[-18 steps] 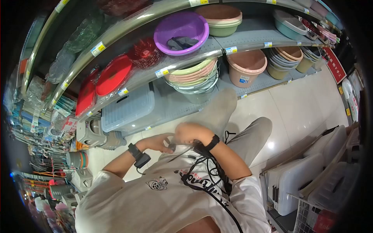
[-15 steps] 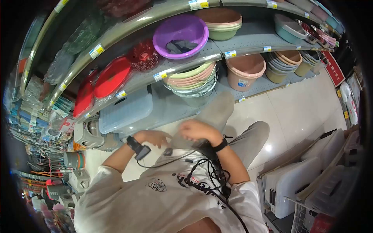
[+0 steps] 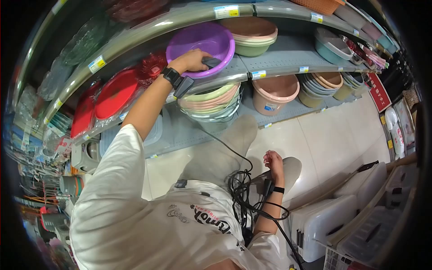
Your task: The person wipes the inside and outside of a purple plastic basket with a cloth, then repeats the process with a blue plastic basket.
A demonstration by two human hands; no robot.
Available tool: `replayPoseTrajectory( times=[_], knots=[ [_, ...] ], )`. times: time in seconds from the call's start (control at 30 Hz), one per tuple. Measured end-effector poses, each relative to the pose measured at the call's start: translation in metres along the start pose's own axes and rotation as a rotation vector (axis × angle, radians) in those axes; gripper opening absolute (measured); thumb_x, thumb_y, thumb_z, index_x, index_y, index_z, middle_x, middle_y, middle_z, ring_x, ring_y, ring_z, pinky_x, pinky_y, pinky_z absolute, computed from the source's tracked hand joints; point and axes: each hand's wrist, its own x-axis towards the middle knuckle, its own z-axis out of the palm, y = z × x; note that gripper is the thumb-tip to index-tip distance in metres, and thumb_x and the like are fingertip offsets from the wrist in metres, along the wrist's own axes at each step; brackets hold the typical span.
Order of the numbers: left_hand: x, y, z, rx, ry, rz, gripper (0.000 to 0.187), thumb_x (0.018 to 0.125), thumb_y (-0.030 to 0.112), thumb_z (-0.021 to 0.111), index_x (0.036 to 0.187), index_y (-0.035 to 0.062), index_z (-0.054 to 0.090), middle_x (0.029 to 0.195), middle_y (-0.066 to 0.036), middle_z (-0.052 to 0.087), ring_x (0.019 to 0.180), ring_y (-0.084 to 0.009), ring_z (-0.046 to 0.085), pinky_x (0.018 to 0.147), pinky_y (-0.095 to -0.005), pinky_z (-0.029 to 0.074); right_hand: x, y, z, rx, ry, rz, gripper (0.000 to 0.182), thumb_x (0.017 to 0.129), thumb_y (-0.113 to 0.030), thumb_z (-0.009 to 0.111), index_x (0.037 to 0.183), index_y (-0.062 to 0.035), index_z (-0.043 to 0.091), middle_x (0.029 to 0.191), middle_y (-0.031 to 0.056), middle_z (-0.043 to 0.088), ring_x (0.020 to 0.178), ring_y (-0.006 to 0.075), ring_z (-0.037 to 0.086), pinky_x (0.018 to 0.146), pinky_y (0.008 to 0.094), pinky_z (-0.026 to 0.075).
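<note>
Bottom left: white shirt [image 3: 135,220], bent black letters, hard to read | top middle: left hand [image 3: 192,61] now inside purple tub [image 3: 198,37], fingers on grey cloth [image 3: 211,62], can't tell if gripping | middle: pink bucket [image 3: 275,91], blue label; right hand [image 3: 273,163] farther right than before, fingers loosely bent | right: red sign [image 3: 379,93], Chinese writing

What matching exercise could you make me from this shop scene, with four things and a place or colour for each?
1. Left hand
2. Right hand
3. Pink bucket
4. Round tray

A. Red
B. On the bottom shelf
C. At the dark grey item in the purple basin
D. Near a knee

Pairs: 1-C, 2-D, 3-B, 4-A
</note>
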Motion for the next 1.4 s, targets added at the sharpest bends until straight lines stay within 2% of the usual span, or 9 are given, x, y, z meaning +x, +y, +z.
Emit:
replayPoseTrajectory(
  times=[0.03, 0.23, 0.3, 0.37, 0.5, 0.77, 1.07, 1.27, 1.4],
  knots=[
    [0.007, 0.001, 0.002, -0.014, -0.184, -0.052, 0.048, 0.087, 0.022, 0.075, 0.134, 0.0113, 0.071, 0.117, -0.019, 0.075, 0.110, -0.0364, 0.071, 0.098, -0.0464, 0.054, -0.001, 0.002, -0.003, -0.024, -0.017, -0.010, 0.023, 0.103, -0.027, 0.057, 0.105, -0.0071, 0.069, 0.085, 0.0017, 0.069, 0.070, 0.0110, 0.063, 0.062, 0.0259, 0.048],
    [0.018, 0.003, 0.014, -0.013, -0.117, -0.240, 0.030, 0.087, 0.014, 0.065, 0.113, 0.0057, 0.076, 0.114, -0.018, 0.076, 0.112, -0.0392, 0.070, 0.096, -0.0492, 0.055, -0.013, 0.007, -0.012, -0.104, -0.004, 0.001, 0.023, 0.104, -0.025, 0.054, 0.106, -0.0053, 0.067, 0.088, 0.0033, 0.069, 0.073, 0.0117, 0.063, 0.063, 0.0245, 0.048],
    [0.023, -0.016, 0.021, -0.258, 0.197, -0.178, 0.030, 0.088, 0.013, 0.064, 0.115, 0.0034, 0.075, 0.112, -0.020, 0.076, 0.108, -0.0377, 0.072, 0.094, -0.0467, 0.056, -0.015, 0.009, -0.015, -0.099, -0.004, -0.006, 0.023, 0.104, -0.024, 0.054, 0.106, -0.0055, 0.067, 0.088, 0.0032, 0.069, 0.073, 0.0116, 0.063, 0.063, 0.0243, 0.048],
    [0.022, -0.025, 0.015, -0.473, 0.403, -0.228, 0.031, 0.095, 0.013, 0.065, 0.123, 0.0020, 0.072, 0.103, -0.012, 0.075, 0.092, -0.0188, 0.070, 0.085, -0.0355, 0.057, -0.014, 0.007, -0.016, -0.094, -0.007, -0.025, 0.023, 0.105, -0.024, 0.053, 0.106, -0.0056, 0.067, 0.088, 0.0031, 0.069, 0.073, 0.0115, 0.063, 0.063, 0.0241, 0.048],
    [-0.011, 0.017, -0.050, -1.247, 0.570, -0.401, 0.032, 0.104, 0.017, 0.060, 0.134, 0.0049, 0.062, 0.108, -0.005, 0.070, 0.093, -0.0134, 0.068, 0.077, -0.0343, 0.060, -0.011, 0.006, -0.012, -0.095, -0.013, -0.015, 0.023, 0.106, -0.024, 0.053, 0.106, -0.0059, 0.067, 0.088, 0.0030, 0.069, 0.073, 0.0114, 0.063, 0.062, 0.0241, 0.048],
    [-0.029, 0.049, -0.061, -1.838, 0.473, -0.234, 0.022, 0.108, 0.018, 0.053, 0.125, 0.0087, 0.064, 0.118, -0.007, 0.071, 0.107, -0.0221, 0.066, 0.102, -0.0521, 0.050, -0.001, -0.009, 0.009, -0.077, -0.015, -0.131, 0.022, 0.107, -0.025, 0.053, 0.103, -0.0067, 0.066, 0.085, 0.0030, 0.068, 0.071, 0.0116, 0.062, 0.063, 0.0247, 0.047],
    [-0.031, 0.143, -0.078, -1.456, 0.405, 0.139, 0.026, 0.109, 0.018, 0.057, 0.129, 0.0040, 0.063, 0.124, -0.007, 0.071, 0.111, -0.0176, 0.069, 0.097, -0.0368, 0.054, -0.021, -0.078, 0.068, 0.085, -0.154, -0.259, 0.028, 0.108, -0.032, 0.056, 0.111, -0.0062, 0.065, 0.092, 0.0062, 0.070, 0.075, 0.0143, 0.063, 0.070, 0.0276, 0.048],
    [-0.047, 0.198, -0.070, -1.958, 0.225, 0.423, 0.033, 0.105, 0.025, 0.065, 0.128, 0.0009, 0.061, 0.122, -0.009, 0.071, 0.114, -0.0176, 0.069, 0.099, -0.0322, 0.055, -0.052, -0.126, 0.099, 0.408, -0.322, -0.510, 0.071, 0.110, -0.058, 0.036, 0.154, -0.0035, 0.042, 0.139, 0.0219, 0.064, 0.112, 0.0265, 0.069, 0.095, 0.0387, 0.054],
    [-0.063, 0.209, -0.009, -1.889, 0.020, 0.279, 0.028, 0.104, 0.018, 0.067, 0.126, 0.0002, 0.064, 0.118, -0.008, 0.070, 0.113, -0.0162, 0.067, 0.098, -0.0307, 0.054, -0.075, -0.137, 0.113, 0.668, 0.100, -0.466, 0.066, 0.110, -0.050, 0.048, 0.154, -0.0001, 0.045, 0.138, 0.0145, 0.066, 0.107, 0.0232, 0.069, 0.094, 0.0380, 0.056]
  ],
)
